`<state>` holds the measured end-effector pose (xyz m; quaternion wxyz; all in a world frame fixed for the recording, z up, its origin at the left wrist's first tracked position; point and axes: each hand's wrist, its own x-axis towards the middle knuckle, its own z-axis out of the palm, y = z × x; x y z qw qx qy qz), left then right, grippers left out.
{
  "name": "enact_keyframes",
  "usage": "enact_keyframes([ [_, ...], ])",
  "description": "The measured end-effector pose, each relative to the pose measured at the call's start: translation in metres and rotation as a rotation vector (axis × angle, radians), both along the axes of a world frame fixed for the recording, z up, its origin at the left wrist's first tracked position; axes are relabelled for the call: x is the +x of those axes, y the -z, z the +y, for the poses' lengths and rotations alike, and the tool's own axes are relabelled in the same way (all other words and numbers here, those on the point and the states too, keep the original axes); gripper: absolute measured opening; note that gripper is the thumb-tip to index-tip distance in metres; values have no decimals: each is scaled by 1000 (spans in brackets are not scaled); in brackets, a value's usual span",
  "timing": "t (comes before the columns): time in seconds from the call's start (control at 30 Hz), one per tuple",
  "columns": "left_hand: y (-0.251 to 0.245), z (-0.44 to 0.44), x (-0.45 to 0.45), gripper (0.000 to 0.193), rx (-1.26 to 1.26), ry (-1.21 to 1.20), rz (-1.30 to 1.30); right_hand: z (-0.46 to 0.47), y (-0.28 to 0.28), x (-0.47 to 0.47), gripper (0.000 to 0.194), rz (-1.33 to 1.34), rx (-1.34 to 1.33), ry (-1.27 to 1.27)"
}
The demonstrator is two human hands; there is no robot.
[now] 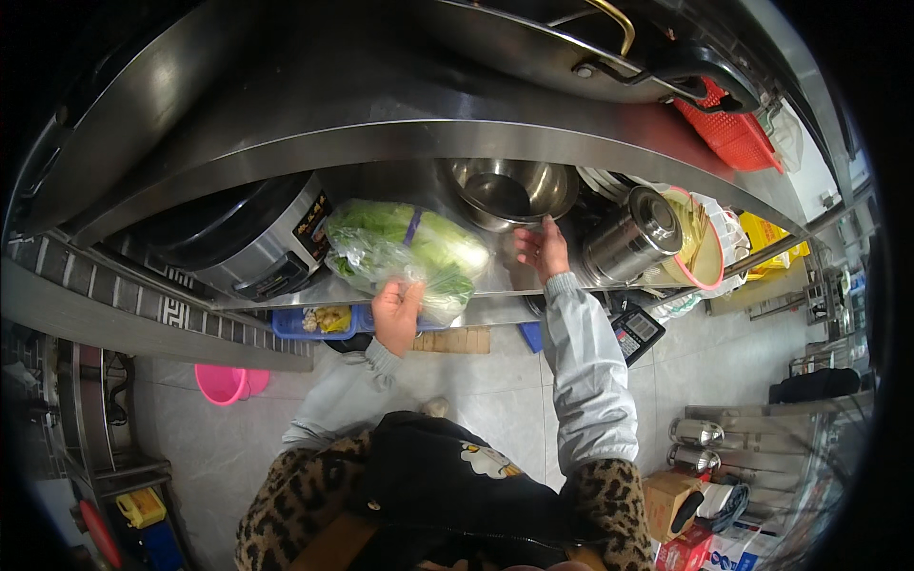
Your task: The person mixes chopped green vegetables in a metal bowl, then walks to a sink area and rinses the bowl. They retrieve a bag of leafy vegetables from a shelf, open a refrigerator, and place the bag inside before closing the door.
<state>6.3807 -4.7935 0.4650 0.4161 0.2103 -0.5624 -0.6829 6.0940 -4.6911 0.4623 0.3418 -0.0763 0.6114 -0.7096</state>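
Observation:
My left hand [398, 314] pinches the gathered end of a clear plastic bag holding pale green leafy vegetables, probably napa cabbage [448, 243], bound by a purple band. The bag lies on a stainless steel shelf [503, 275] under the counter. My right hand [544, 251] is at the front of a stainless steel bowl [503, 193], a fingertip by its rim; whether it touches cannot be made out. Those fingers are apart, with nothing seen between them. A lidded steel canister [632, 235] stands just right of this hand.
A large electric cooker [264, 246] fills the shelf's left. Right of the canister is a pink-rimmed basket [703, 264]. The steel counter edge [428, 139] overhangs the shelf. Below are a blue tray [289, 325], a digital scale [635, 333] and a pink bucket [221, 383].

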Motion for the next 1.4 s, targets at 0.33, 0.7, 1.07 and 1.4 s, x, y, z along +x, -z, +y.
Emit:
enact_keyframes([
  [0.33, -22, 18, -41, 14, 47, 138, -53, 9, -35, 81, 60, 879, -90, -133],
  [0.7, -61, -3, -5, 18, -140, 189, -122, -13, -45, 139, 20, 1384, 79, -80],
  [1.07, -52, -34, 36, 74, -1333, -101, -714, -39, -39, 121, 13, 695, -122, -79],
  [1.4, -98, -71, 51, 27, -1305, -202, -416, -7, -80, 75, 31, 670, -338, -96],
])
